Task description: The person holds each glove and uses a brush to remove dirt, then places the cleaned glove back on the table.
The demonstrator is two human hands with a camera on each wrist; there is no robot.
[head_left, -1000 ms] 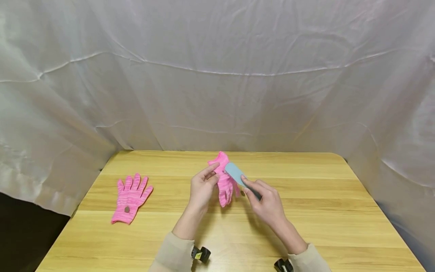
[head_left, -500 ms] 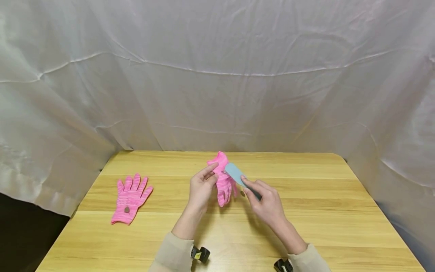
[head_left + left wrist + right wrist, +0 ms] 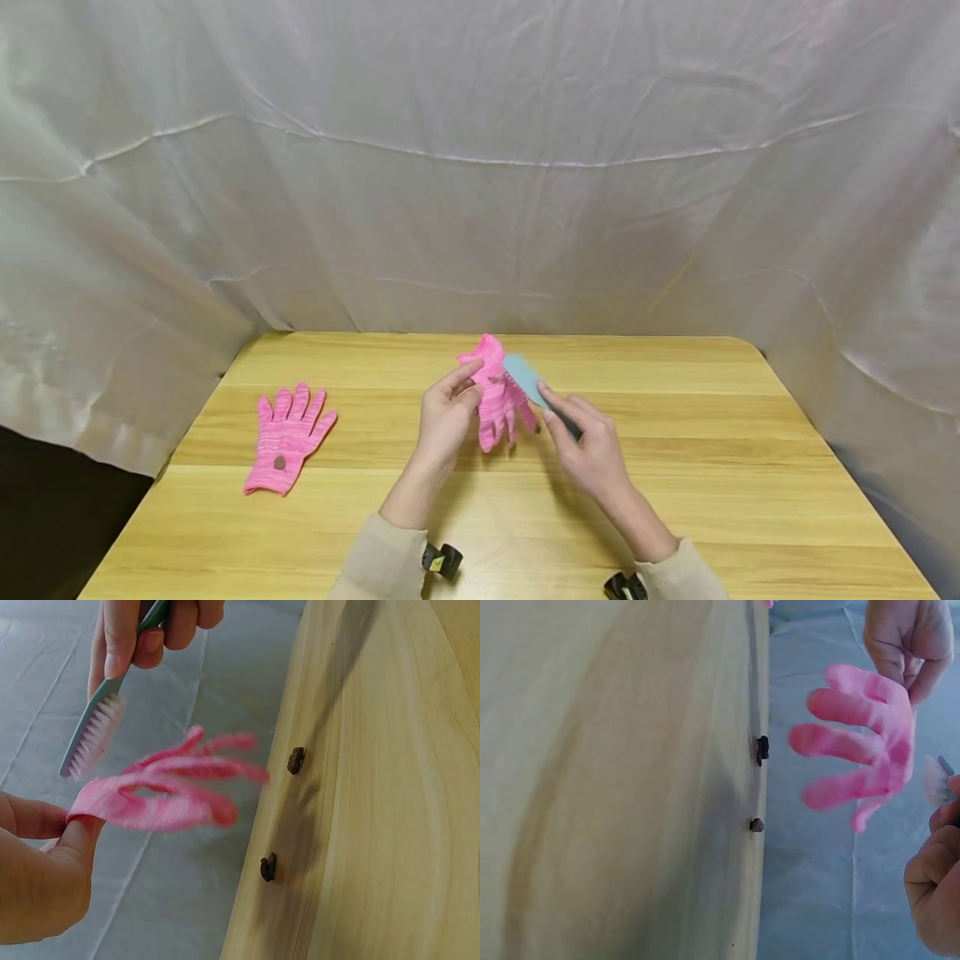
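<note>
My left hand [image 3: 446,417] pinches a pink knit glove [image 3: 491,408] near its cuff and holds it above the table, its fingers dangling. A small brown mark [image 3: 495,379] shows on the glove. The handle of a blue-grey brush [image 3: 522,377] is gripped by my right hand [image 3: 592,442]. In the left wrist view its pale bristles [image 3: 97,735] face the glove, with a small gap between them. A second pink glove [image 3: 300,429] lies flat at the left of the table, a brown patch [image 3: 280,462] near its cuff.
Two dark brown lumps, a farther one [image 3: 296,760] and a nearer one [image 3: 268,867], lie on the wooden table [image 3: 712,467] beneath the held glove. A grey curtain [image 3: 480,225] hangs behind the table and along its sides.
The brush has shifted slightly right, off the held glove, uncovering the brown mark. The dangling glove fingers have swung a little. My left hand has stayed nearly still, and the other glove has not moved.
</note>
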